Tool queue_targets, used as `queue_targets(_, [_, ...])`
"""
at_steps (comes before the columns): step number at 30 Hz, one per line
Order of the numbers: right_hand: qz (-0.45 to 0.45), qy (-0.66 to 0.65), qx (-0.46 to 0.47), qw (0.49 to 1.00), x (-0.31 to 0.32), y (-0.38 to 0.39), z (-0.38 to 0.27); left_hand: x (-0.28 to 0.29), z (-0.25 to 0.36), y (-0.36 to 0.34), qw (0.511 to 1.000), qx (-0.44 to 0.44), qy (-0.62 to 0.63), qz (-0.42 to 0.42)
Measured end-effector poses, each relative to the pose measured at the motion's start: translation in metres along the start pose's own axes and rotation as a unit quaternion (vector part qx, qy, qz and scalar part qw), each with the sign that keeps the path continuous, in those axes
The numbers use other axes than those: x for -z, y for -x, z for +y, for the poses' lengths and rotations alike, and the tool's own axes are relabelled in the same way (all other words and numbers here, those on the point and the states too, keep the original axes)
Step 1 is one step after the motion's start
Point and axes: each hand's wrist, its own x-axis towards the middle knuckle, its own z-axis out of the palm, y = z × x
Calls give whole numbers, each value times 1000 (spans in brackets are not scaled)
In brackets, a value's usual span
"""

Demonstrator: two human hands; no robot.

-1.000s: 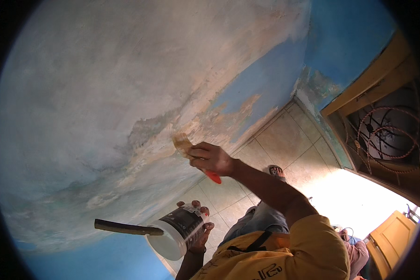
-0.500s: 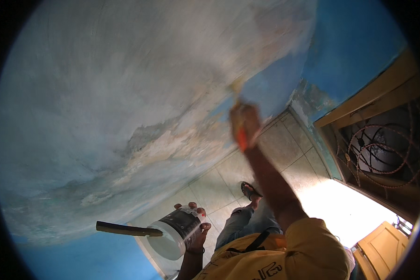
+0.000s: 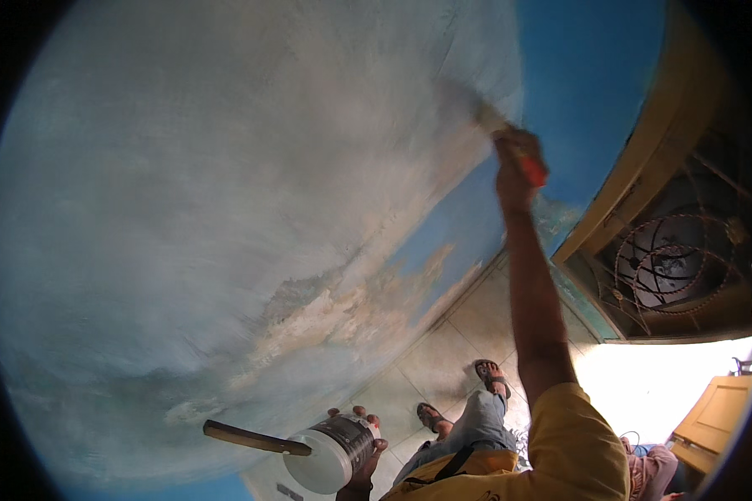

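High on the wall [image 3: 167,217], my right hand [image 3: 514,159] grips a paintbrush [image 3: 533,169] with a red handle; its pale bristles press against a whitish painted area beside blue paint, blurred by motion. Down at the bottom, my left hand [image 3: 368,463] is wrapped round a translucent plastic container [image 3: 322,469] with a dark label. A flat wooden stick [image 3: 249,436] sticks out of the container to the left.
Tiled floor [image 3: 426,359] runs below the wall, my sandalled feet [image 3: 490,374] on it. At right are a wooden-framed grille [image 3: 673,267] with curled metalwork, a bright opening and a yellow wooden panel [image 3: 710,413]. Another person's legs [image 3: 650,472] show at lower right.
My right hand with the brush has moved up and to the right along the wall, arm stretched further. My left hand and container sit lower in view; both my feet now show.
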Motion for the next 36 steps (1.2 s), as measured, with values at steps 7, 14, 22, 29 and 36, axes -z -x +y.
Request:
queue_targets(7, [-374, -200, 233, 875, -44, 125, -182, 11, 18, 4, 997, 23, -77, -21])
queue_targets(14, [-159, -322, -98, 928, -23, -55, -48, 1, -1, 0, 999, 22, -28, -16])
queue_targets(22, [24, -90, 7, 996, -66, -82, -50, 1, -19, -5, 976, -49, -204, 58])
queue_targets(29, [-234, -239, 287, 898, -102, -31, -185, -4, -17, -1, 869, 46, 486, 81])
queue_targets(36, [188, -259, -270, 908, -30, -95, 6, -32, -33, -14, 946, -67, -317, -32])
